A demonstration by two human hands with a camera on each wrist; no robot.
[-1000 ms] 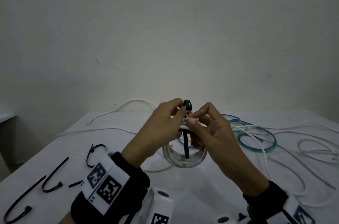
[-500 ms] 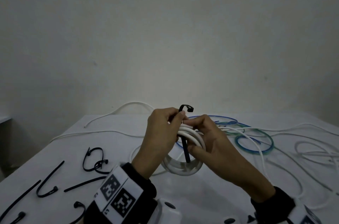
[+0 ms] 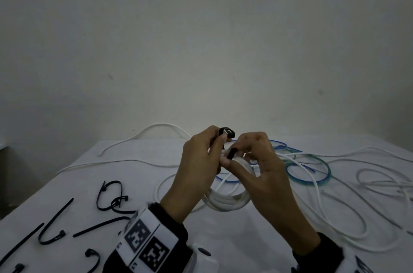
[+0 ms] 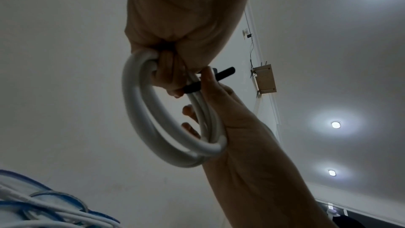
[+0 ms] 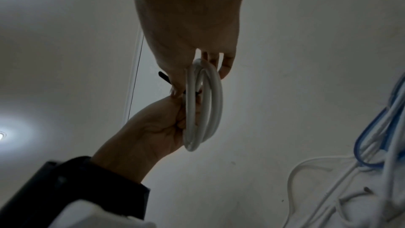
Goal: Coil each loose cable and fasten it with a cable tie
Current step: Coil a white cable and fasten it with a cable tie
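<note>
Since a second ago I've swung the black cable tie [image 3: 226,136] tail up over the white coil [image 3: 225,200]; left hand [image 3: 196,167] pinches its head at twelve o'clock; right hand [image 3: 263,174] grips tail and springy, light coil; hold near the tie.

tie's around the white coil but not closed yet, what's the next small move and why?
Probably feed the tail into the head. The left hand holds the tie head above the coil, the right hand pinches the black tail beside it, and the two ends are apart, so the loop is open.
</note>
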